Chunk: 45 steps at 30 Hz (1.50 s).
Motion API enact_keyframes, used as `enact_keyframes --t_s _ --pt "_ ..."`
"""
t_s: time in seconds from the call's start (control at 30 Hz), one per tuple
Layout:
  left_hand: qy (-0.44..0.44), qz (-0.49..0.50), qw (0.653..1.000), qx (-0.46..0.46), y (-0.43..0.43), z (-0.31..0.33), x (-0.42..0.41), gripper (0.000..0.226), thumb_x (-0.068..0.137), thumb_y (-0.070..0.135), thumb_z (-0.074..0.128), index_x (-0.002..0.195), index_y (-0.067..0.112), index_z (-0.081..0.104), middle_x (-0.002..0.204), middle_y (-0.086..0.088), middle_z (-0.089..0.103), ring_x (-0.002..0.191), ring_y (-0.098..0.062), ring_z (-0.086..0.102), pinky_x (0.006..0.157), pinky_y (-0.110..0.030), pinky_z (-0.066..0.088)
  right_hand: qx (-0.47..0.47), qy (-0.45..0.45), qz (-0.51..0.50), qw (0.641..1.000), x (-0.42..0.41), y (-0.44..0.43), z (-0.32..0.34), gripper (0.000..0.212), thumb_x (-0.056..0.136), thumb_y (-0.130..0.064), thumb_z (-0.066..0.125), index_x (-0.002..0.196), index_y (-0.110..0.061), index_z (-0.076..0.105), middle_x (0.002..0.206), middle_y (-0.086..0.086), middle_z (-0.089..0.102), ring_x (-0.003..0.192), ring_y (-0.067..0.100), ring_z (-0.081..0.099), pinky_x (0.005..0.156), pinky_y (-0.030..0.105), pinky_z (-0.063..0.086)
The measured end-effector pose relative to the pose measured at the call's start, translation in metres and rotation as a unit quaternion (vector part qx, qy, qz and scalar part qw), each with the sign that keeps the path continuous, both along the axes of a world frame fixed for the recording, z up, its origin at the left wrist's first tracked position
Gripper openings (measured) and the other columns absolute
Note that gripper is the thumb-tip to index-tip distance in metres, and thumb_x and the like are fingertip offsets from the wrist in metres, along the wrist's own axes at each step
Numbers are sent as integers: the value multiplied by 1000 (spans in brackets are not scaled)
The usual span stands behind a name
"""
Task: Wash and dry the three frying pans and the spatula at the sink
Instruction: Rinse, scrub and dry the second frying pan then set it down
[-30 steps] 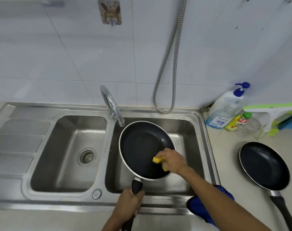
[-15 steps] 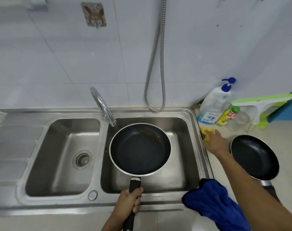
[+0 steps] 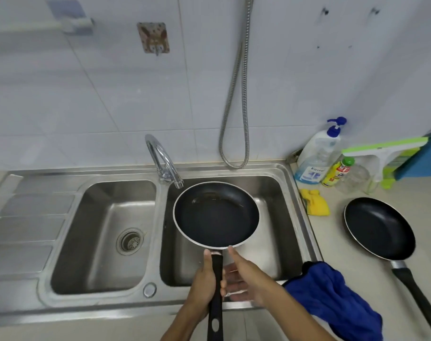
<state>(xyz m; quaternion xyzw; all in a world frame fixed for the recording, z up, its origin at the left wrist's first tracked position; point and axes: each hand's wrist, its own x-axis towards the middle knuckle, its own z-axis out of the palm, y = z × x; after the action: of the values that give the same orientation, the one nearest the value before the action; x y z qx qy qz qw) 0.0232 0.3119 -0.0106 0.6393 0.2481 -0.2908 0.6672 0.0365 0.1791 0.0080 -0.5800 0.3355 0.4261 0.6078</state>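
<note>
Double sink (image 3: 98,301); frying pan (image 3: 215,215) above its right basin, left hand (image 3: 204,279) gripping the handle (image 3: 216,274), right hand (image 3: 248,279) open just beside it. Counter (image 3: 342,252) at right: second frying pan (image 3: 379,227), blue cloth (image 3: 332,299) at the sink's corner, yellow sponge (image 3: 316,205) by its rim.

Brushed steel sink (image 3: 234,169), chrome-glossy tap (image 3: 164,159), matt black nonstick pan (image 3: 215,216), soft blue cloth (image 3: 332,299).

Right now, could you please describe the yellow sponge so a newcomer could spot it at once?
Start at the steel double sink and step onto the counter just past its right rim. In front of the pump bottle, left of the frying pan on the counter, lies the sponge: the only soft, crumpled yellow thing lying flat, unlike the small yellow bottle behind it.
</note>
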Motion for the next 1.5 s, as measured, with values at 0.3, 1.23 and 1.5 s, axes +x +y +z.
enact_keyframes --t_s 0.3,1.23,1.5 --pt "-41 -110 992 36 13 4 -8 99 83 86 6 61 7 62 51 -8 57 50 -18 62 62 -31 54 -84 -93 -90 988 -12 63 -18 53 84 -64 62 71 -13 60 47 3 38 36 16 38 41 21 28" --pt "-351 -348 706 507 163 -1 268 55 97 17 52 147 18 30 143 -19 55 125 -42 57 98 -58 50 46 -155 -187 969 -61 79 -2 30 93 -30 70 81 -7 55 67 8 54 45 11 36 38 22 30" --pt "-352 -424 667 501 159 -28 316 52 95 25 37 136 -1 55 151 -16 45 139 -33 42 112 -51 43 28 -156 -159 974 -61 74 -2 33 91 -34 73 81 -7 56 73 14 52 47 13 35 41 23 31"
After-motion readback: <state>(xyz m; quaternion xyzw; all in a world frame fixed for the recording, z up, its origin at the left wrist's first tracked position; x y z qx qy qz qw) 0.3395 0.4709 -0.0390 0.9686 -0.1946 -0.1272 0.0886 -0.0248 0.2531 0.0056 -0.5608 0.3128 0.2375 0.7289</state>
